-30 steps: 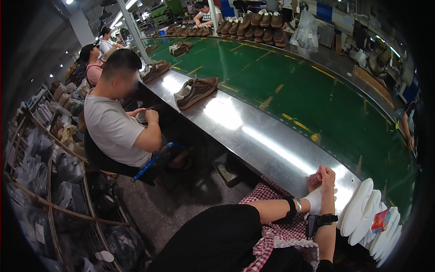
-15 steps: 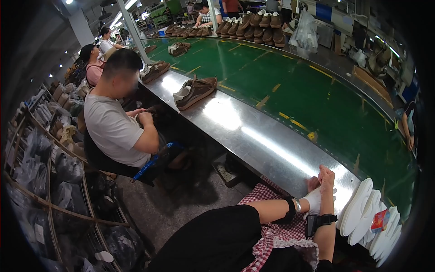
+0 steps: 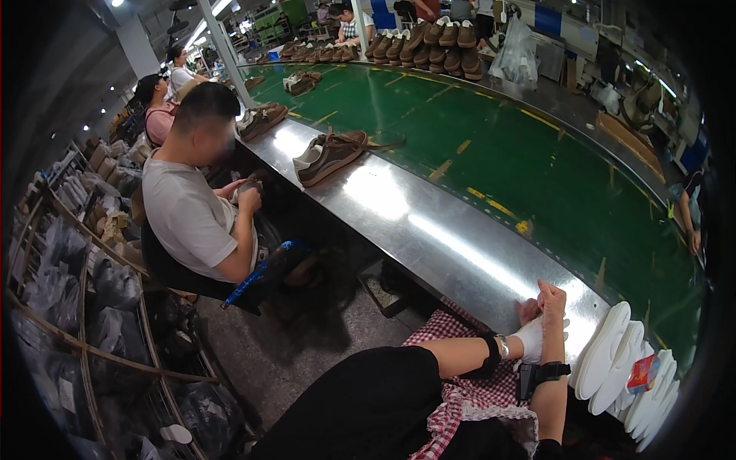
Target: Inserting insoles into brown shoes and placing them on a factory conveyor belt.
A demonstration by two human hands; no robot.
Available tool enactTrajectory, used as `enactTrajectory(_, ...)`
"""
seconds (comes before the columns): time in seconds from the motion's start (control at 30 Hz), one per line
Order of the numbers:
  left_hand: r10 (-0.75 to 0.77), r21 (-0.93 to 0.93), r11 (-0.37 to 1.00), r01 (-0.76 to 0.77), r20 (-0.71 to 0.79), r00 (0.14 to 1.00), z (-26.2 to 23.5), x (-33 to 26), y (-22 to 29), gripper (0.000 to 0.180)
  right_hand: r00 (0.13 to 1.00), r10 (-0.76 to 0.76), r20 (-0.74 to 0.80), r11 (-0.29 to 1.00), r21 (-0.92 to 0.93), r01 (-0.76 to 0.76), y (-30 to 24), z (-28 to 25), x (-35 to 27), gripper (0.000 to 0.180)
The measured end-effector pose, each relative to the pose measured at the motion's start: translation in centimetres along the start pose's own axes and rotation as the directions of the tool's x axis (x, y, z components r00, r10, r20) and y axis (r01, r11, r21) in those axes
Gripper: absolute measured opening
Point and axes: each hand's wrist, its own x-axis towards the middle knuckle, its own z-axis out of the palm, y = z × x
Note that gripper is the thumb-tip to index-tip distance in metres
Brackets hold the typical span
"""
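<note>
My left hand (image 3: 530, 342), in a white glove, lies at the near edge of the shiny metal ledge (image 3: 445, 253). It is partly hidden behind my right hand, and its fingertips show apart on the far side. Bare and closed, my right hand (image 3: 551, 300) crosses in front of it over the ledge, with fingers curled and nothing visible in them. A black strap with a small device (image 3: 541, 374) is around my right wrist. Just right of my hands stand white shoe insoles (image 3: 602, 356) in a row, with a red and blue packet (image 3: 642, 374) among them.
Beyond the ledge runs a green conveyor belt (image 3: 429, 130). A brown shoe (image 3: 331, 157) sits on the ledge's far part. At left, a seated co-worker (image 3: 195, 199) handles a small item. Brown shoes (image 3: 437, 46) are stacked at the back; a rack (image 3: 84, 349) holds bagged things.
The belt's marks have shifted slightly left, and a thin dark strip now shows beyond the brown shoe. The seated co-worker's hands have lifted the item a little. My hands have stayed put.
</note>
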Motion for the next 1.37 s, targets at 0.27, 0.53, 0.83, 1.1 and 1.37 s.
enactTrajectory(0.27,0.041,-0.032,0.998,-0.046,-0.128,0.991,0.7,0.0,0.6,0.039,1.0,0.011,-0.026,1.0,-0.002,-0.011,0.0,-1.0,-0.2,0.037)
enactTrajectory(0.53,-0.001,-0.019,1.0,-0.001,-0.117,0.993,1.1,0.7,0.8,0.039,1.0,0.012,-0.007,1.0,-0.005,-0.012,-0.4,-1.4,-0.6,0.037)
enactTrajectory(0.83,-0.082,-0.267,0.962,0.057,-0.083,0.993,3.4,2.0,0.4,0.041,1.0,0.019,0.016,0.994,-0.106,-0.018,-0.1,-2.3,-0.8,0.037)
enactTrajectory(1.1,0.014,-0.148,0.988,-0.041,-0.181,0.983,5.6,2.9,-0.4,0.037,1.0,0.014,0.023,0.993,-0.116,-0.011,0.6,-3.0,-0.7,0.038)
enactTrajectory(1.37,-0.002,-0.19,0.981,-0.045,-0.242,0.97,5.1,3.1,0.8,0.035,0.998,0.044,0.038,0.989,-0.143,-0.038,1.1,-3.5,-0.7,0.037)
